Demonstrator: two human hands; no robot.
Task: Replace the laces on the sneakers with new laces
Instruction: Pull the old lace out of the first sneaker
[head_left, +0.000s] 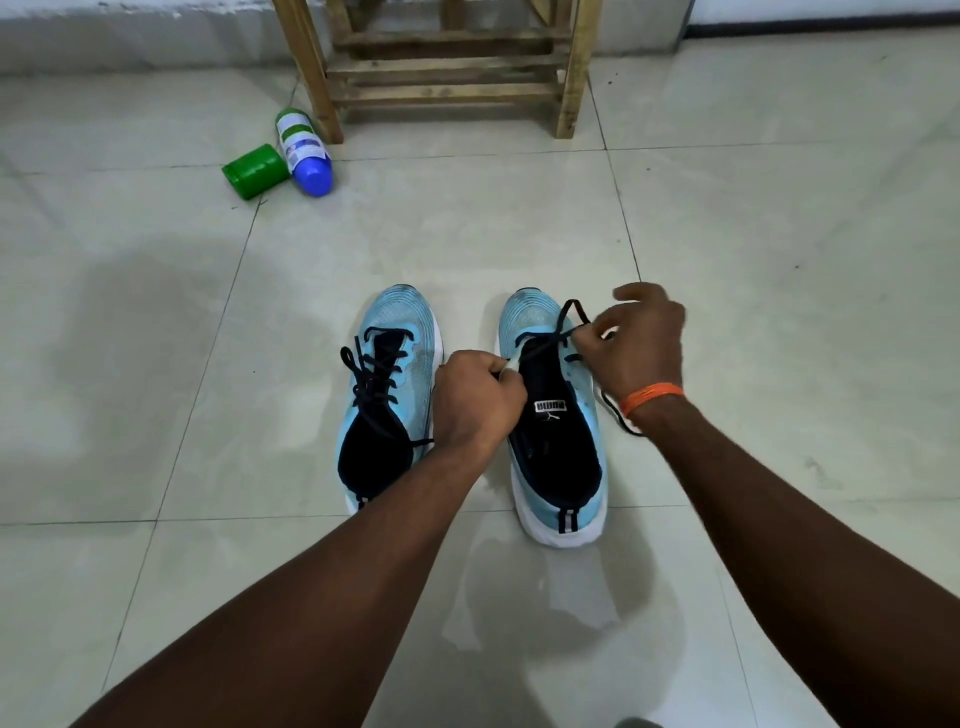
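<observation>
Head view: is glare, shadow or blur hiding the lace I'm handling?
Head view: the dark lace reads clearly on the right sneaker; glossy floor shows pale glare low in frame, soft shadow at left; right hand slightly motion-blurred.

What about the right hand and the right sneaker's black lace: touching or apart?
Touching. The head view shows the right hand pinching the black lace over the right sneaker toe end.

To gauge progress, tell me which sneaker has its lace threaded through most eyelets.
The left sneaker: its black lace crosses several eyelet rows. The right sneaker has lace only near the toe, where the left hand and right hand pinch it.
</observation>
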